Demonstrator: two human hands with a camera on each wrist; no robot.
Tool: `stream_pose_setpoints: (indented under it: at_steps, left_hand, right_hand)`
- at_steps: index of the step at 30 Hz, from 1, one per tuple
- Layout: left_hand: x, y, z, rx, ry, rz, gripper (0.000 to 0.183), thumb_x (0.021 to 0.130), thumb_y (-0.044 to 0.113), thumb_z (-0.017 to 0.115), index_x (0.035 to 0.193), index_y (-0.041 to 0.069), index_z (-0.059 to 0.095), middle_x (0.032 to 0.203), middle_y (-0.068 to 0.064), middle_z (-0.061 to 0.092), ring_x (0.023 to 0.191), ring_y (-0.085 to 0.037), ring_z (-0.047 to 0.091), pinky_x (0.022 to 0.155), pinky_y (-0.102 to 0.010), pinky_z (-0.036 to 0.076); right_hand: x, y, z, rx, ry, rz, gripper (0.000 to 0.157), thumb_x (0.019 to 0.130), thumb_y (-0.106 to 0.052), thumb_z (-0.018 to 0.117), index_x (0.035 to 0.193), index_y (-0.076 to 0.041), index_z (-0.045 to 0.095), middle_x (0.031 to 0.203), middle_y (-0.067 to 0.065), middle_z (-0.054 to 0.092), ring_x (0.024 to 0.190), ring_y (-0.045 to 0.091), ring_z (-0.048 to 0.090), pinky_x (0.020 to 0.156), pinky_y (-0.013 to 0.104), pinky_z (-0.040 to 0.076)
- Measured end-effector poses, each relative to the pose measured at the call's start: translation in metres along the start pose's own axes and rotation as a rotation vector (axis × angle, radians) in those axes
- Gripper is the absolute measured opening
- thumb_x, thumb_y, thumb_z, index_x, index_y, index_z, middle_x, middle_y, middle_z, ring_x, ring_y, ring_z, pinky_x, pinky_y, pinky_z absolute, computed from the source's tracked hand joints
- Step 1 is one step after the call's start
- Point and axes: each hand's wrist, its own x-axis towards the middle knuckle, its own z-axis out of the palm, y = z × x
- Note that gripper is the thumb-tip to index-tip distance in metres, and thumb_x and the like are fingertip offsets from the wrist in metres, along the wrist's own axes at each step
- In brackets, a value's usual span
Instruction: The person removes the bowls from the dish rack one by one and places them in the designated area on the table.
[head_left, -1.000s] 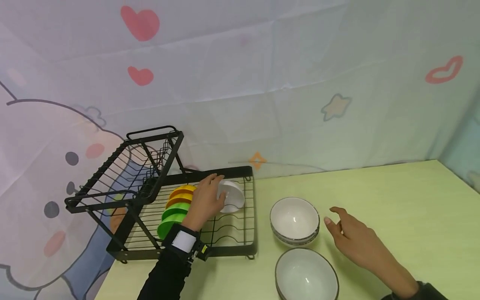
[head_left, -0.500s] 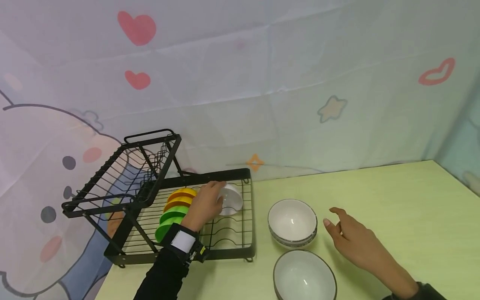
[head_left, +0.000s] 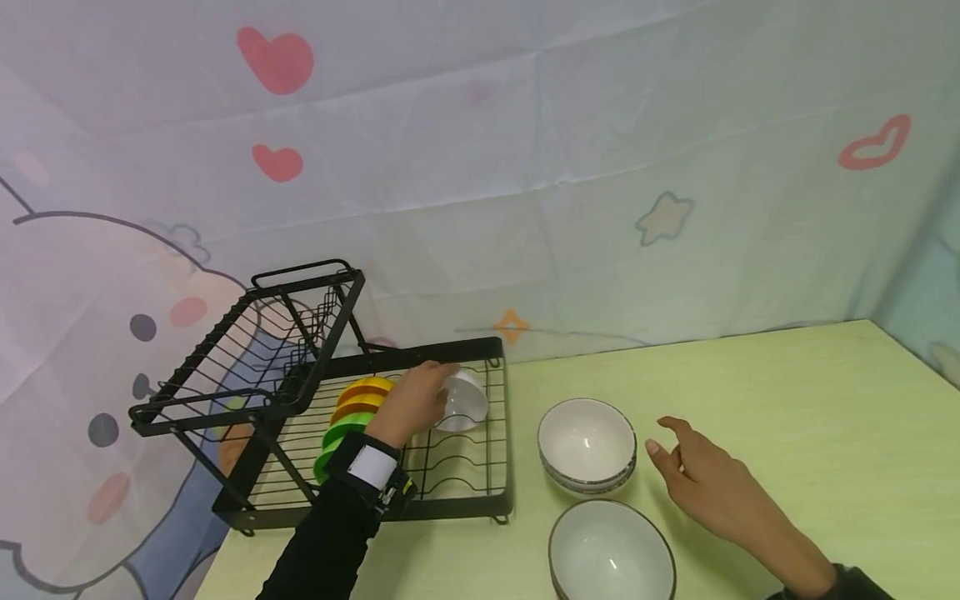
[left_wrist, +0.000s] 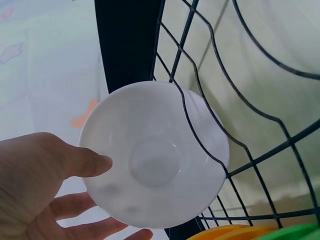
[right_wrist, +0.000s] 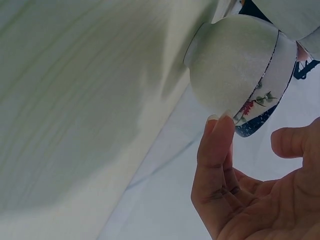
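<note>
Left wrist: our left hand (left_wrist: 40,177) pinches the bowl (left_wrist: 155,162), which we judge light, stiff, slick, breakable and best held by the rim (left_wrist: 154,84); our right hand (head_left: 705,483) hangs loose, empty.

A pale cloth backdrop (head_left: 465,217) with pink hearts (head_left: 281,65) hangs behind a light-green table (head_left: 757,392).

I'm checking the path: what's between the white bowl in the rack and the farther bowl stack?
In the head view, the right side of the rack, then bare tabletop, lie between the white bowl and the bowl stack.
</note>
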Motion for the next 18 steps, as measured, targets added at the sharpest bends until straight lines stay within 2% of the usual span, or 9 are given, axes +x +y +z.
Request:
stream_pose_setpoints:
  at_steps: [9,18]
  left_hand:
    - [0.01,-0.004,0.005,0.028,-0.052,-0.052,0.041,0.09,0.004,0.057,0.13,0.007,0.054,0.12,-0.017,0.06,0.103,-0.03,0.056,0.087,-0.043,0.051]
    - [0.014,-0.008,0.012,0.034,-0.047,-0.075,0.042,0.09,0.002,0.057,0.131,0.011,0.054,0.118,-0.017,0.061,0.098,-0.03,0.058,0.08,-0.043,0.053]
  right_hand:
    - [0.0,0.0,0.001,0.003,0.005,-0.015,0.056,0.1,-0.038,0.041,0.132,0.007,0.038,0.082,0.0,0.059,0.068,0.009,0.052,0.056,0.032,0.045]
    - [-0.001,-0.001,-0.001,0.003,-0.012,0.001,0.057,0.099,-0.04,0.04,0.133,0.006,0.038,0.083,0.001,0.06,0.069,0.009,0.052,0.057,0.032,0.045]
